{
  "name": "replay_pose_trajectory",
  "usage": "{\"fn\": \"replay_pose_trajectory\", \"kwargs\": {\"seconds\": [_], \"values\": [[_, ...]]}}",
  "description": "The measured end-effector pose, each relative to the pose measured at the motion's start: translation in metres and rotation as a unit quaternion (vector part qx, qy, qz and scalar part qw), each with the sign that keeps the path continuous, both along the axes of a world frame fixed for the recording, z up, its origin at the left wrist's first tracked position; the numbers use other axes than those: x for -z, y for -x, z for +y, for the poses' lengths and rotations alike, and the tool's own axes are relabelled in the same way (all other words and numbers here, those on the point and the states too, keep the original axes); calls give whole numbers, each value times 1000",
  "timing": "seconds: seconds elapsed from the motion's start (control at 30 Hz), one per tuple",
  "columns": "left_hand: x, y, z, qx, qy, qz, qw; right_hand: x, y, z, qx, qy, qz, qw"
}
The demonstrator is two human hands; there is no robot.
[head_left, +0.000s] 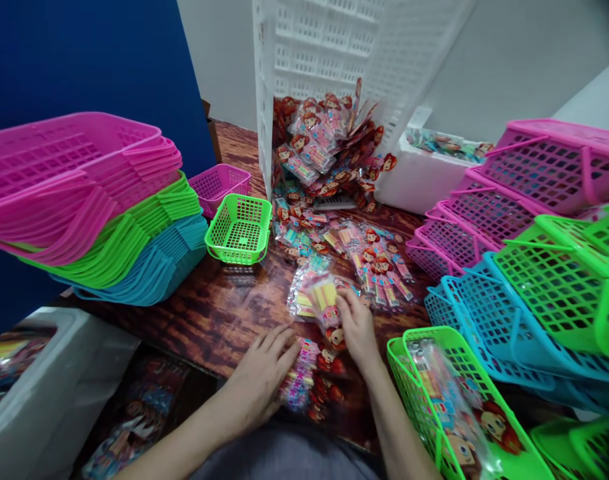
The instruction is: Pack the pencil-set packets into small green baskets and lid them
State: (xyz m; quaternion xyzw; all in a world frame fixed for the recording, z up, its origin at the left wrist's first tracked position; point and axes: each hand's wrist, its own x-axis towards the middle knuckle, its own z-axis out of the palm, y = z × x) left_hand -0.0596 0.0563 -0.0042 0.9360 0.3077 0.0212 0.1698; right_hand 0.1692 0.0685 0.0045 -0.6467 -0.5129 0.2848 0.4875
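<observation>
My left hand (264, 373) rests against the left side of a row of overlapping small packets (304, 373) at the table's front edge, its fingers together over them. In my right hand (355, 323) is a clear packet with yellow contents (325, 297) and a red-haired figure at its lower end, pinched at its right side. Another yellow packet (302, 301) lies just beneath it. Farther back, more red-haired character packets (379, 263) are spread on the table.
White crate (324, 40) spilling packets at the back; white foam box (409, 173) beside it. Nested pink, green and blue baskets (134, 233) stand left, near a small green basket (240, 230). Filled baskets (529, 200) are piled right, a green one (449, 340) in front.
</observation>
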Motion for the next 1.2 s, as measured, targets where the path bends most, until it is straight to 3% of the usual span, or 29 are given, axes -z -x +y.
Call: {"fn": "replay_pose_trajectory", "kwargs": {"seconds": [0.07, 0.13, 0.23, 0.3, 0.37, 0.5, 0.6, 0.77, 0.93, 1.0, 1.1, 1.2], "values": [[-1, 0, -1, 8, -48, -1, 999, -10, 13, -9, -110, 26, -188, 976], [-5, 1, 0, 21, -82, 0, 996, -18, 26, -20, -202, 41, -281, 937], [-12, 2, 5, 69, -79, 5, 994, -26, 31, -26, -257, 62, -284, 922], [-16, 1, 9, 93, -54, 12, 994, -28, 23, -17, -294, 104, -255, 915], [-17, 1, 12, 93, -30, 16, 995, -27, 10, 3, -284, 145, -274, 907], [-16, -1, 13, 81, -13, 8, 997, -14, -8, 52, -62, 145, -388, 908], [-15, 0, 11, 73, -9, 1, 997, 0, -8, 71, -12, 150, -409, 900], [-17, 2, 11, 67, 8, -5, 998, 10, -6, 62, 7, 112, -439, 891], [-17, 1, 12, 66, 13, -1, 998, 1, -11, 46, 38, 53, -460, 886], [-16, 1, 12, 63, 15, -2, 998, -6, -7, 38, 8, 93, -451, 888], [-12, 3, 12, 66, 16, -21, 997, -17, 9, 24, -123, 160, -422, 884], [-3, 7, 10, 73, 0, -57, 996, -23, 27, 9, -239, 177, -395, 870]]}}
